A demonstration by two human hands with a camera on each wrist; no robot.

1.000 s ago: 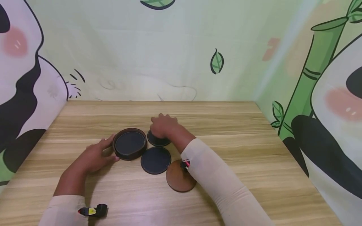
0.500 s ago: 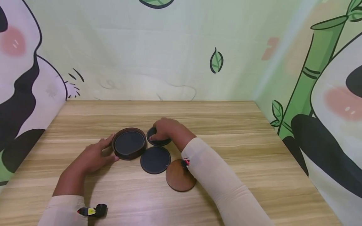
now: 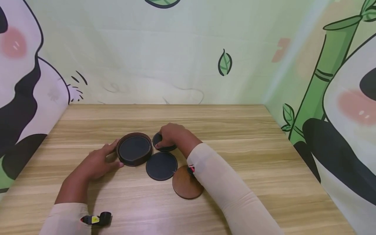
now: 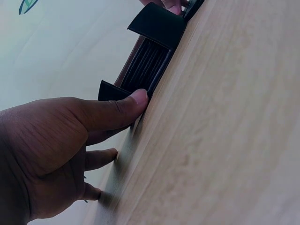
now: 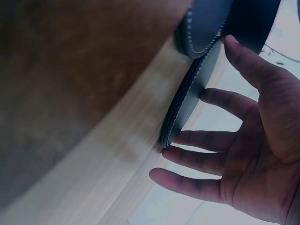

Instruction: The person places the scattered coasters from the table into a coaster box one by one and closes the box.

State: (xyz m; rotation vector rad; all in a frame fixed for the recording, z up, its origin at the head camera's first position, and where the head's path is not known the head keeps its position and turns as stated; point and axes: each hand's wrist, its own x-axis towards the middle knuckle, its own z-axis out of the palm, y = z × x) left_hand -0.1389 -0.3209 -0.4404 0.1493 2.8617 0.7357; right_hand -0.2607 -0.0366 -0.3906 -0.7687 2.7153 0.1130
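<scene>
The far dark disc (image 3: 157,138) lay on the wooden table (image 3: 249,130) beside the round holder (image 3: 135,162); my right hand (image 3: 173,133) spanned it, fingers extended and touching. My left hand (image 3: 100,163), likewise relaxed, touched the holder's wall. Nearer me lay a second dark disc (image 3: 161,166) and a brown disc (image 3: 186,186).

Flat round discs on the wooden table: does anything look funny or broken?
One stands out: the flat, round brown disc, nearest the person, shows a brown top, while the flat, round black disc beside it shows a dark one. I see nothing spilled or broken.
</scene>
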